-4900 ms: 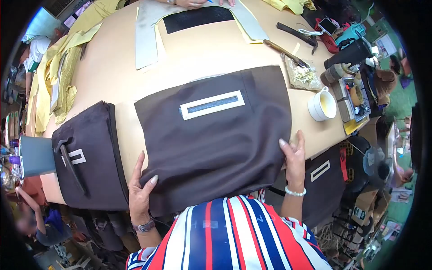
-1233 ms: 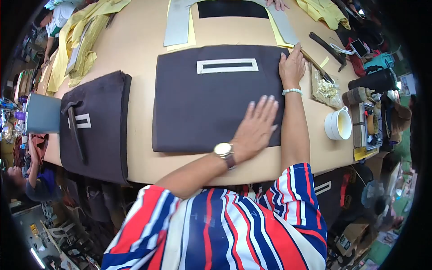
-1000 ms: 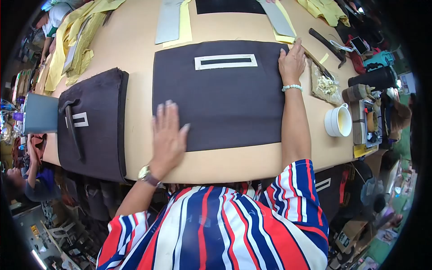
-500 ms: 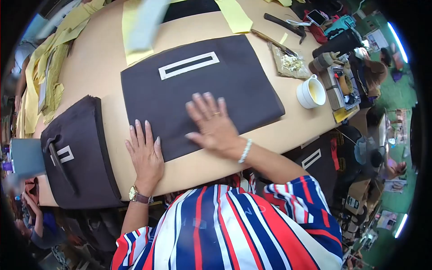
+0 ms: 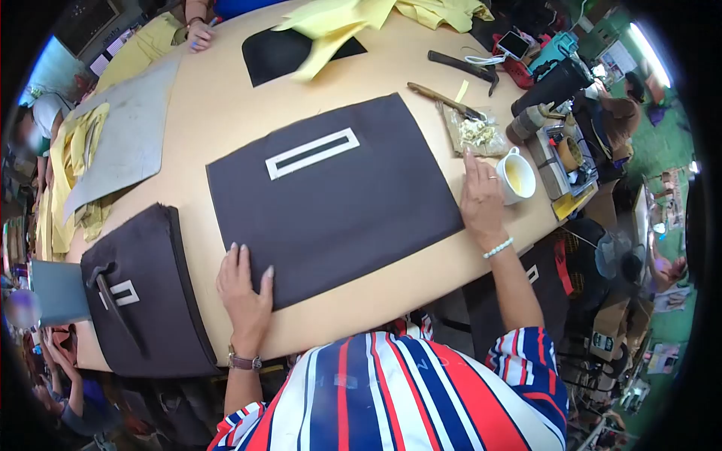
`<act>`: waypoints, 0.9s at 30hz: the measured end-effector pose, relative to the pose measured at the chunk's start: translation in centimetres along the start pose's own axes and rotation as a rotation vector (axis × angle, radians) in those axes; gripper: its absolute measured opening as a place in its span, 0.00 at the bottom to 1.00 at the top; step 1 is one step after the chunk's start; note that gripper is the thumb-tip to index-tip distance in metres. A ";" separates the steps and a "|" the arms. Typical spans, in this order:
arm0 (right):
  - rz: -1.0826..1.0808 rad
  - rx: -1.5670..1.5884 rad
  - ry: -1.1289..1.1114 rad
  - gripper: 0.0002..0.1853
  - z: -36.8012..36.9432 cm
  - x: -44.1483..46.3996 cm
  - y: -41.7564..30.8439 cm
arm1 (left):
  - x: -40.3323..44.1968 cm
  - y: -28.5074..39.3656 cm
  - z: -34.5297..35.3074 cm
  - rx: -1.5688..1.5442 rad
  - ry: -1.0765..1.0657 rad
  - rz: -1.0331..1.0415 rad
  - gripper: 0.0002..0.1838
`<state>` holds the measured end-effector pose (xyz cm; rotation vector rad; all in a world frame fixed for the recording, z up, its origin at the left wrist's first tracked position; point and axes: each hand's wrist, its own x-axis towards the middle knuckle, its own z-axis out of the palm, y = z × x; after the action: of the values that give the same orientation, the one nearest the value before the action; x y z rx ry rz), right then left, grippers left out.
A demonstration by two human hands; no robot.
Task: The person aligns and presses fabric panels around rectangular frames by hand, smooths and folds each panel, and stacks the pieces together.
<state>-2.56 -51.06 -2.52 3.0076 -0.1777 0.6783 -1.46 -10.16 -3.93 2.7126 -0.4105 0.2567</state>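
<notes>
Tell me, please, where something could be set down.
Bare tabletop lies between the brown panel and the brown stack, and between that panel and the black piece. It is crowded around the cup, the packet and the black cylinder.

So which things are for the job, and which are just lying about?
Probably the job:
- dark panel, between the hands
- pale frame on it
- left hand, right hand

Probably just lying about:
- phone
- hammer near it
</notes>
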 end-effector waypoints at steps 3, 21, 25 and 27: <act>0.240 0.270 -0.024 0.31 -0.2 2.7 -3.5 | 3.3 -0.5 -0.5 -0.173 0.135 -0.209 0.29; 0.618 0.642 -0.111 0.47 5.6 10.8 -3.8 | 12.0 -4.9 0.9 -0.960 0.117 -0.483 0.35; 0.610 0.738 -0.154 0.42 6.4 11.8 -4.7 | 12.6 -5.7 1.2 -1.083 0.104 -0.187 0.41; 0.501 0.803 0.012 0.38 5.8 11.5 -5.4 | 12.8 -4.5 0.5 -1.113 0.018 -0.235 0.33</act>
<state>10.87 -47.31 -2.90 3.7487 -0.8742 0.9985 12.03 -9.55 -2.92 1.6341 -0.1399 -0.0290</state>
